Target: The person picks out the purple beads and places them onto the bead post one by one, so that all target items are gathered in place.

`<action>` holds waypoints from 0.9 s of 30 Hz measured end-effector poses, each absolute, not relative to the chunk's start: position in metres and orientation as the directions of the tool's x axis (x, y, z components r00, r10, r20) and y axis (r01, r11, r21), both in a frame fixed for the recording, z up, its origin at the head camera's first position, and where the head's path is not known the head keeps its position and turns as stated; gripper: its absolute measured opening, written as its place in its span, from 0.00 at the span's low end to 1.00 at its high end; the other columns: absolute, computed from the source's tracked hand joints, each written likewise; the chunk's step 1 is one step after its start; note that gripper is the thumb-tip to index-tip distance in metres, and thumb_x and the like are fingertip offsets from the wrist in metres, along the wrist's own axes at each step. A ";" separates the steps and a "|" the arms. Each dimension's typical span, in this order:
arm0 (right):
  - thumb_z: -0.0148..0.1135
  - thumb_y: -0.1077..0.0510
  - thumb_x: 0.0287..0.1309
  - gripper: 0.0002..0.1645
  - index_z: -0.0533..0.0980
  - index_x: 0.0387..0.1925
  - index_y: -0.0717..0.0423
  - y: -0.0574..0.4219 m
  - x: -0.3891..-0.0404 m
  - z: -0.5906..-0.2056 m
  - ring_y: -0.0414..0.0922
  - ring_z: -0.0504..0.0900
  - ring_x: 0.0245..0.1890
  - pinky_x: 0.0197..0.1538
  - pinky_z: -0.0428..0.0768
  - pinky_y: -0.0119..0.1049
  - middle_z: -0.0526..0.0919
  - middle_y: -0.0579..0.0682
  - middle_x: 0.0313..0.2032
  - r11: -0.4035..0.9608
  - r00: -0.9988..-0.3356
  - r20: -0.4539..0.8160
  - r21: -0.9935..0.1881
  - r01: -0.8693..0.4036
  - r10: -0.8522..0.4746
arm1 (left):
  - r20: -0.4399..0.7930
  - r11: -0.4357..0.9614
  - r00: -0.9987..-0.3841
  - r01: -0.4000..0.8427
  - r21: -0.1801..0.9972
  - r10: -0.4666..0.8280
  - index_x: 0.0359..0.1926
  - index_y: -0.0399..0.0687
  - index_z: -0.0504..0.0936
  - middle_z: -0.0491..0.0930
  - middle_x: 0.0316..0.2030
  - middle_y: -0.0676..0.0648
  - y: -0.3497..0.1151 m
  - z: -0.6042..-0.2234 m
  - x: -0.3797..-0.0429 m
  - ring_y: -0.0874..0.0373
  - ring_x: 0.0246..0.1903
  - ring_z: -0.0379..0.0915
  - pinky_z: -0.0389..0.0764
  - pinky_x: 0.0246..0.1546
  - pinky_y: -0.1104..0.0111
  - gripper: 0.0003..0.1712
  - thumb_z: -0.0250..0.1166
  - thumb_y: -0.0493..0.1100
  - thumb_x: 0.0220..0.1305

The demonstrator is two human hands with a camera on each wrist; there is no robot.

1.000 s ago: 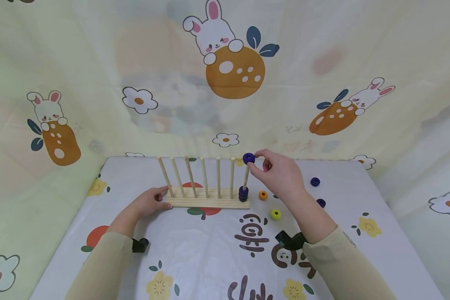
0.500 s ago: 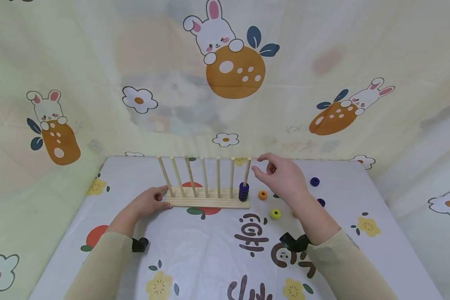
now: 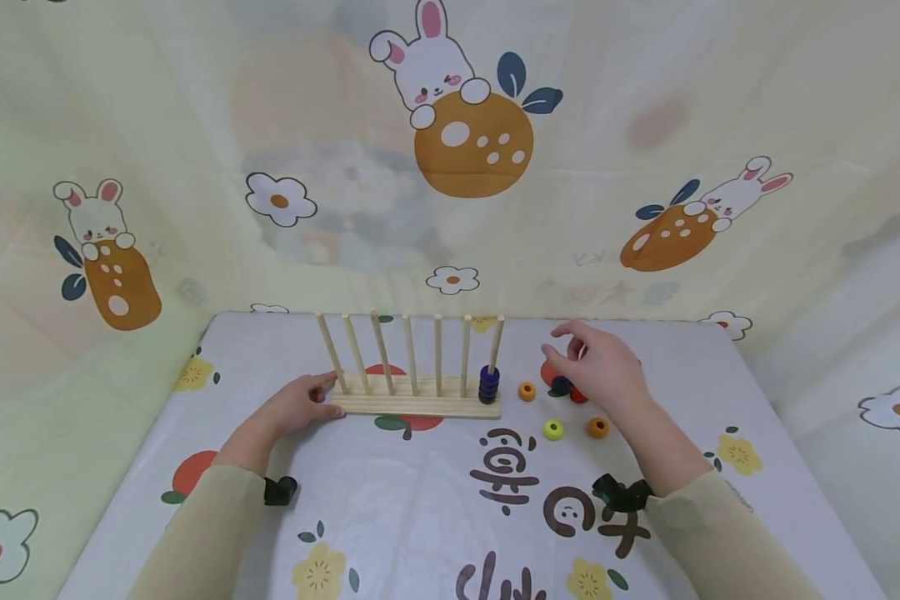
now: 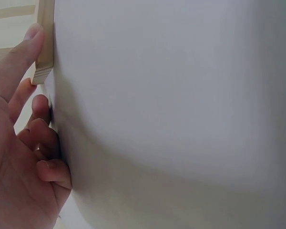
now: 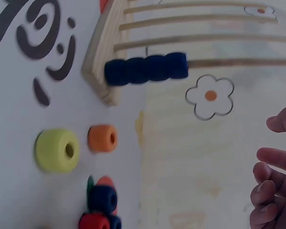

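Now that the right hand (image 3: 603, 367) has released its bead (image 3: 489, 372) and is hovering right of centre, empty and fingers parted, the rightmost peg (image 3: 497, 342) is carrying four blue beads (image 5: 145, 69), while the left hand (image 3: 294, 406) is pinching the centre-frame wooden peg rack (image 3: 416, 407) by its left end.

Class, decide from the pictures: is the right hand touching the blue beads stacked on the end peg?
Apart. The right wrist view shows a clear open gap between the right hand and the stacked blue beads.
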State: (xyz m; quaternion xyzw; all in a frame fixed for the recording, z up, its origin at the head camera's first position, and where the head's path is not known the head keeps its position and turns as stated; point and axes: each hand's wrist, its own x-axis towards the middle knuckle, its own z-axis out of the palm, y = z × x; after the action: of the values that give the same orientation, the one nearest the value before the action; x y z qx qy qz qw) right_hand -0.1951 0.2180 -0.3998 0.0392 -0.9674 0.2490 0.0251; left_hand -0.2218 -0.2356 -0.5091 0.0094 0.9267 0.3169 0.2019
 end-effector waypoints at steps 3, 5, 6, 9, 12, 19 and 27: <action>0.61 0.39 0.64 0.25 0.77 0.54 0.50 0.233 -0.195 -0.407 0.47 0.71 0.27 0.29 0.69 0.39 0.75 0.49 0.29 0.883 -0.997 0.061 -0.463 -0.077 -0.056 | -0.367 0.796 -0.919 -0.112 0.594 0.144 0.75 0.50 0.62 0.68 0.38 0.45 -0.235 -0.509 -0.221 0.51 0.42 0.65 0.64 0.41 0.57 0.49 0.73 0.56 0.57; 0.60 0.38 0.63 0.26 0.77 0.54 0.50 0.243 -0.194 -0.411 0.48 0.71 0.27 0.29 0.69 0.39 0.75 0.49 0.30 0.886 -0.997 0.051 -0.458 -0.070 -0.053 | -0.364 0.797 -0.919 -0.107 0.594 0.149 0.75 0.49 0.62 0.68 0.38 0.45 -0.235 -0.509 -0.221 0.51 0.43 0.65 0.64 0.42 0.57 0.49 0.73 0.56 0.57; 0.60 0.38 0.63 0.27 0.77 0.55 0.51 0.248 -0.194 -0.413 0.48 0.71 0.26 0.28 0.69 0.39 0.75 0.49 0.30 0.888 -0.998 0.044 -0.454 -0.065 -0.051 | -0.365 0.798 -0.919 -0.107 0.593 0.148 0.75 0.49 0.62 0.68 0.38 0.45 -0.235 -0.509 -0.220 0.51 0.43 0.65 0.64 0.42 0.57 0.49 0.73 0.56 0.57; 0.60 0.37 0.63 0.29 0.77 0.56 0.52 0.263 -0.193 -0.419 0.48 0.70 0.27 0.28 0.68 0.39 0.75 0.50 0.31 0.895 -0.999 0.017 -0.443 -0.048 -0.045 | -0.368 0.802 -0.918 -0.109 0.588 0.145 0.75 0.50 0.62 0.68 0.39 0.44 -0.235 -0.509 -0.220 0.51 0.43 0.65 0.65 0.42 0.57 0.49 0.73 0.56 0.58; 0.60 0.37 0.64 0.31 0.76 0.58 0.54 0.277 -0.193 -0.428 0.48 0.70 0.29 0.29 0.67 0.39 0.75 0.51 0.31 0.905 -1.000 -0.012 -0.425 -0.021 -0.028 | -0.373 0.802 -0.918 -0.119 0.585 0.136 0.75 0.51 0.62 0.68 0.39 0.44 -0.236 -0.509 -0.221 0.51 0.43 0.65 0.65 0.42 0.57 0.49 0.73 0.56 0.58; 0.62 0.39 0.63 0.32 0.76 0.58 0.57 0.313 -0.187 -0.450 0.48 0.71 0.30 0.27 0.68 0.38 0.76 0.51 0.32 0.925 -0.997 -0.079 -0.377 0.046 0.018 | -0.373 0.804 -0.917 -0.114 0.583 0.140 0.75 0.51 0.62 0.68 0.39 0.44 -0.236 -0.510 -0.221 0.51 0.43 0.65 0.65 0.42 0.57 0.49 0.73 0.57 0.57; 0.61 0.40 0.63 0.32 0.75 0.59 0.58 0.344 -0.175 -0.464 0.48 0.71 0.30 0.26 0.67 0.38 0.75 0.51 0.32 0.925 -0.990 -0.128 -0.368 0.099 0.055 | -0.362 0.803 -0.919 -0.097 0.589 0.154 0.75 0.51 0.62 0.68 0.38 0.44 -0.237 -0.511 -0.221 0.50 0.43 0.65 0.65 0.41 0.57 0.49 0.73 0.57 0.57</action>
State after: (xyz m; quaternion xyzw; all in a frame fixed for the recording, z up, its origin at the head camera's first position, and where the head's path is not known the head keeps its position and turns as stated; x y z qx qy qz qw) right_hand -0.1745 0.3435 -0.4635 -0.0393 -0.9793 0.1899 -0.0575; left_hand -0.2211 -0.2372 -0.5111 0.0153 0.9280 0.3138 0.2003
